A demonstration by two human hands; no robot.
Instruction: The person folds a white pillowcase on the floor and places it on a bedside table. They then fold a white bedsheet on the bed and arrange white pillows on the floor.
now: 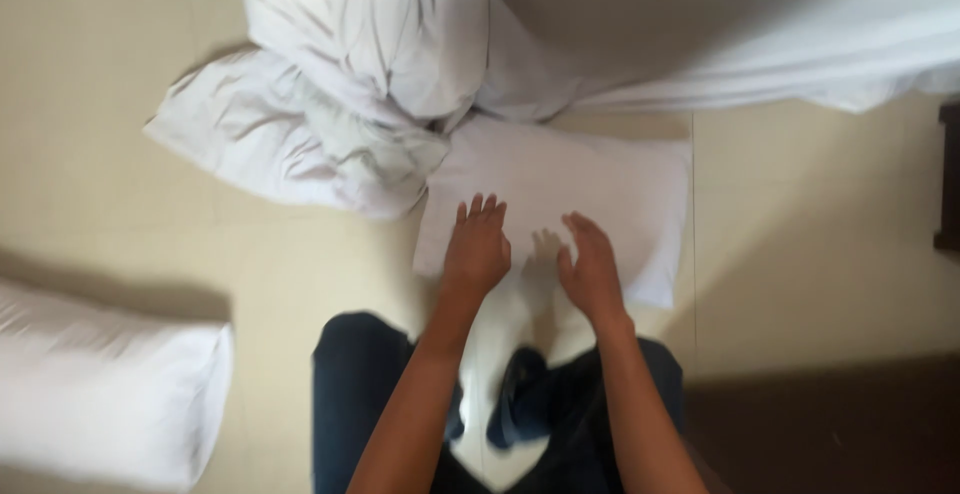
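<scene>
A white pillow (590, 189) lies flat on the pale tiled floor in front of me. My left hand (477, 246) hovers over its near left part, fingers stretched and slightly apart, holding nothing. My right hand (592, 269) is beside it over the pillow's near edge, palm turned inward, fingers loosely open and empty. Both hands cast shadows on the pillow. Whether they touch the fabric I cannot tell, as the picture is blurred. My legs in dark trousers (350, 394) show below.
A crumpled heap of white bedding (320, 104) lies on the floor to the left of the pillow. A white sheet (720, 34) hangs across the top right. Another white pillow (100, 394) lies at lower left. Dark furniture (948, 174) stands at the right edge.
</scene>
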